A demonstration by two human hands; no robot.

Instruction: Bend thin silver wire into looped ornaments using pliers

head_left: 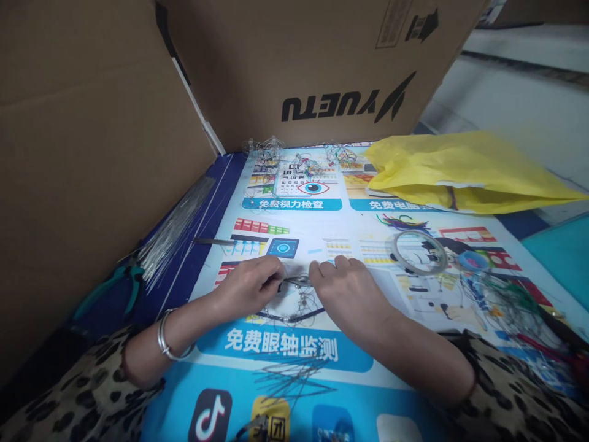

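Observation:
Over the printed poster sheet [294, 371], my left hand [255, 282] is closed, its thumb and finger pinched at one end of a thin wire piece [298, 280]. At the other end is my right hand [347, 291], closed with its fingertips pressed together. Fine wire loops with small bead-like bits [301, 304] hang below the gap between the hands; their exact form is too small to tell. Nearer to me, several thin dark wire lengths [294, 374] lie scattered. The fingers hide part of what they grip.
Cardboard walls [257, 73] stand behind and at left. Teal-handled pliers [110, 291] and a bundle of straight wires [177, 230] lie left, near tweezers [214, 242]. At right are a tape roll [418, 252], a yellow bag [460, 169] and tangled coloured wires [510, 301].

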